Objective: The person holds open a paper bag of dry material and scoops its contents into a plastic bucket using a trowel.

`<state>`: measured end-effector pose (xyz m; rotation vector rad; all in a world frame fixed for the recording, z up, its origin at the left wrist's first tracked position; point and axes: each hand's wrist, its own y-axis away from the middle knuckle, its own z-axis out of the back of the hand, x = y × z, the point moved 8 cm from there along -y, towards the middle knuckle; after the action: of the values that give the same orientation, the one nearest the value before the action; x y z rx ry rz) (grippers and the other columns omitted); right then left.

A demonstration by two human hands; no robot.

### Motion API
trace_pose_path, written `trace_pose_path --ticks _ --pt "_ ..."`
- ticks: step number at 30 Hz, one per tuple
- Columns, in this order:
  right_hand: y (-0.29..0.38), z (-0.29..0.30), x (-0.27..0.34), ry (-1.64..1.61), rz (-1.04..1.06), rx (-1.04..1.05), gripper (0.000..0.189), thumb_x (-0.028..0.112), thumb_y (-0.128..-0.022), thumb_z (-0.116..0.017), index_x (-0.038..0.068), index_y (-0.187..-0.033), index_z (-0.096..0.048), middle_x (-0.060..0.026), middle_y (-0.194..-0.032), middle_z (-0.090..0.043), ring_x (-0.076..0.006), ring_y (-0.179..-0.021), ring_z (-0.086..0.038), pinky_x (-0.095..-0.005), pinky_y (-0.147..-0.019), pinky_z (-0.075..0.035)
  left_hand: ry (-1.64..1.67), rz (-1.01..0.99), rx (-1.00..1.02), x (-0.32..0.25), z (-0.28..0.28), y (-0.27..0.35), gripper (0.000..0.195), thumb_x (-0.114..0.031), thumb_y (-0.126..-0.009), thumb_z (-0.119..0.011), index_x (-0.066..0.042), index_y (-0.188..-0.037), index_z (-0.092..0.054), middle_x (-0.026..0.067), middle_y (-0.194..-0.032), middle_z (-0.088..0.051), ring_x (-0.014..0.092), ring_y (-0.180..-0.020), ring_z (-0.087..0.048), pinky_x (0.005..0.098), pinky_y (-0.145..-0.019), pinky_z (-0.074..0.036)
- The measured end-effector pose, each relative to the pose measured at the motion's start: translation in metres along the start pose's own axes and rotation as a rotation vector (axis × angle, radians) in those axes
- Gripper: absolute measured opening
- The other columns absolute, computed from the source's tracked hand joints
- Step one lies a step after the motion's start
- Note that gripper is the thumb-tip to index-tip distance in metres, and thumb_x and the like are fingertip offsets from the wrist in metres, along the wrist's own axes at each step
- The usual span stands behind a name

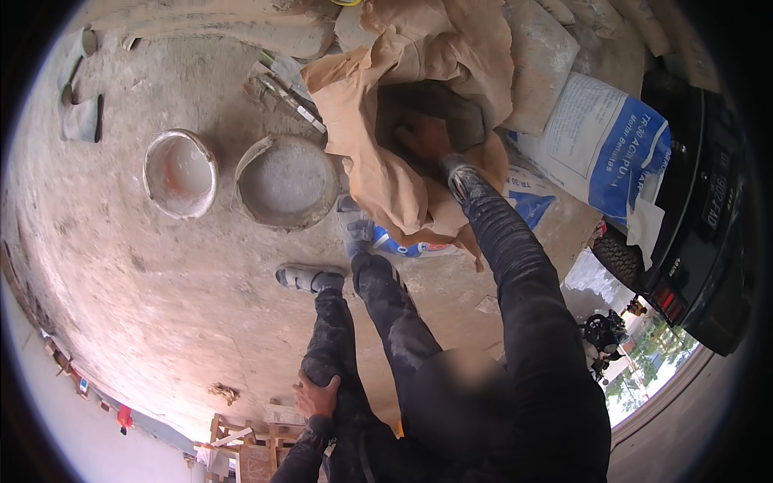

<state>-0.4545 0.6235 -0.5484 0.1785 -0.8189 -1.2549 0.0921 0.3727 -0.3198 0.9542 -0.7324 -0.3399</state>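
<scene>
My right hand [424,137] is down inside a large open brown paper sack [398,193], its sleeve dusted pale. The fingers look curled, but shadow hides whether they hold anything. Crumpled paper stands up around the sack's mouth. My left hand [316,396] rests on my left leg near the knee, fingers apart and holding nothing. To the left of the sack is a round tub [241,181] of grey, wet-looking material. A smaller bucket [148,175] beside it has grey residue and a reddish patch inside.
A blue-and-white printed mortar bag [604,145] lies right of the sack, near a dark vehicle [688,241]. Several dusty sacks [272,27] line the far side. A motorcycle [606,332] stands beyond. Wooden framing [241,441] is at lower left; my sandalled foot [308,278] is near the tub.
</scene>
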Motion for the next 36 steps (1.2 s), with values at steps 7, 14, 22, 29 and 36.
trace_pose_path --ticks 7,14,22,29,36 --pt "0.030 0.076 0.025 -0.047 0.050 -0.112 0.034 0.037 -0.083 -0.062 0.008 -0.097 -0.074 -0.0188 -0.095 -0.071 -0.0396 -0.091 -0.067 -0.0457 -0.083 -0.053 0.010 -0.013 -0.010 0.004 -0.007 0.004 0.099 -0.058 -0.068 -0.080 -0.009 -0.145 -0.041 0.0255 -0.121 -0.055 0.043 -0.112 -0.060 0.0521 -0.093 -0.048" --pt "0.077 0.141 0.019 -0.140 0.044 -0.117 0.027 0.026 -0.083 -0.065 0.000 -0.091 -0.069 -0.0210 -0.083 -0.067 -0.0397 -0.076 -0.063 -0.0420 -0.069 -0.049 0.086 -0.023 -0.014 0.017 -0.012 0.000 0.097 -0.056 -0.068 -0.079 -0.008 -0.144 -0.043 0.0245 -0.121 -0.056 0.042 -0.114 -0.059 0.0520 -0.094 -0.047" --pt "0.162 0.196 0.109 -0.277 0.019 -0.133 0.024 0.015 -0.090 -0.060 -0.006 -0.080 -0.059 -0.0093 -0.062 -0.053 -0.0143 -0.057 -0.045 -0.0338 -0.055 -0.039 0.099 -0.027 -0.008 0.025 -0.020 0.002 0.098 -0.058 -0.066 -0.079 -0.009 -0.143 -0.045 0.0217 -0.118 -0.057 0.039 -0.113 -0.058 0.0499 -0.093 -0.047" --pt "0.198 0.119 0.225 -0.552 -0.007 -0.026 0.025 0.018 -0.092 -0.062 -0.002 -0.077 -0.061 -0.0003 -0.060 -0.051 -0.0072 -0.055 -0.046 -0.0287 -0.051 -0.036 0.105 -0.023 0.002 0.031 -0.039 0.004 0.097 -0.061 -0.065 -0.079 -0.010 -0.142 -0.047 0.0196 -0.117 -0.057 0.037 -0.110 -0.059 0.0490 -0.092 -0.046" --pt "0.163 -0.062 0.250 -0.620 -0.060 0.174 0.027 0.025 -0.089 -0.062 -0.001 -0.083 -0.067 -0.0096 -0.067 -0.061 -0.0191 -0.059 -0.057 -0.0344 -0.057 -0.044 0.172 -0.005 0.022 0.042 -0.058 0.005 0.095 -0.061 -0.066 -0.078 -0.011 -0.141 -0.048 0.0192 -0.118 -0.057 0.036 -0.111 -0.058 0.0486 -0.092 -0.046"
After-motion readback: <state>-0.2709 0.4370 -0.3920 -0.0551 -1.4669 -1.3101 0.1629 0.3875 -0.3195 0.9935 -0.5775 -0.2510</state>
